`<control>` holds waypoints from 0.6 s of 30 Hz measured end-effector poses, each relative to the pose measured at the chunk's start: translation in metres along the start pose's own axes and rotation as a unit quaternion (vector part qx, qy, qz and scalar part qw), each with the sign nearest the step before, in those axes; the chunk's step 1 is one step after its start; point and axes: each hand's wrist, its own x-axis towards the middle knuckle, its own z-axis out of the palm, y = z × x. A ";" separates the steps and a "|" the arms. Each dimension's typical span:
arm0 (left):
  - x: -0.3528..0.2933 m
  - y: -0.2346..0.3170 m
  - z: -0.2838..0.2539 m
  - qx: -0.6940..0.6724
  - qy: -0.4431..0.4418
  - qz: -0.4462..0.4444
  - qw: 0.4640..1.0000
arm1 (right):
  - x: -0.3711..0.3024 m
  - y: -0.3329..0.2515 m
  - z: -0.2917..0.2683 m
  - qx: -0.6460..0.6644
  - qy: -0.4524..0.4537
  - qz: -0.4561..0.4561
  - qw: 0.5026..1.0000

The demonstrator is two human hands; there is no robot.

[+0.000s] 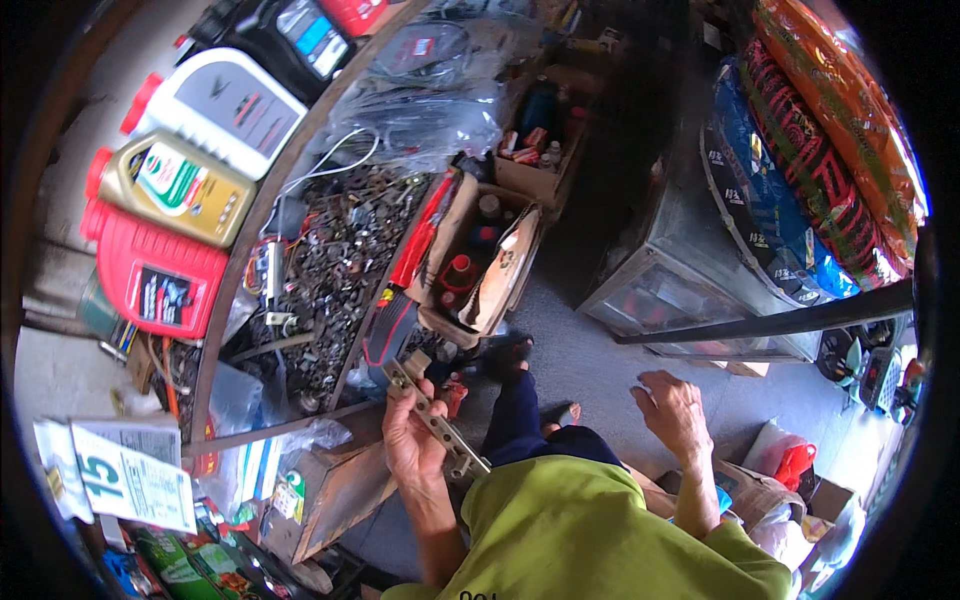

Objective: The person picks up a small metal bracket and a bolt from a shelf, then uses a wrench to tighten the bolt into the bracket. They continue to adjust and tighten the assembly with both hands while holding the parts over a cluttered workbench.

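In my left hand is a long, dull metal bar with holes, gripped by closed fingers. A small block sticks up at its far end, while its near end reaches my green shirt. Bare and apart from everything, my right hand hangs over the floor with the thumb away from loosely bent fingers. Just beyond the bar, a tray of small dark metal parts lies on the shelf at the left. A red and dark strip-shaped item rests along the tray's right edge, close to the bar's far end.
Jugs in white, gold and red line the shelf's left. Cardboard boxes of bottles stand beyond my feet. A glass-sided cabinet is at right, with tyres in coloured wrap above. A wooden box sits at lower left.
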 end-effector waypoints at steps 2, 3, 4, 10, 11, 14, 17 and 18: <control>0.022 -0.006 0.025 -0.015 -0.026 -0.021 0.999 | 0.026 -0.007 -0.007 0.014 0.010 -0.006 1.000; 0.038 -0.009 0.038 -0.032 -0.048 -0.052 0.997 | 0.036 -0.008 -0.010 0.021 0.017 -0.006 1.000; 0.048 -0.017 0.069 -0.061 -0.116 -0.107 0.986 | 0.046 -0.004 -0.009 0.025 0.043 -0.006 0.999; 0.153 -0.046 0.162 -0.012 -0.164 -0.148 0.975 | 0.111 -0.002 -0.027 0.043 0.123 0.052 0.990; 0.170 -0.051 0.178 -0.010 -0.173 -0.165 0.971 | 0.124 -0.009 -0.036 0.048 0.136 0.055 0.988; 0.207 -0.068 0.225 0.031 -0.185 -0.165 0.968 | 0.158 -0.044 -0.059 0.194 0.124 0.119 0.966; 0.239 -0.093 0.259 0.033 -0.190 -0.191 0.962 | 0.190 -0.069 -0.073 0.292 0.129 0.058 0.946; 0.245 -0.101 0.266 0.041 -0.179 -0.199 0.963 | 0.195 -0.074 -0.074 0.313 0.126 0.036 0.941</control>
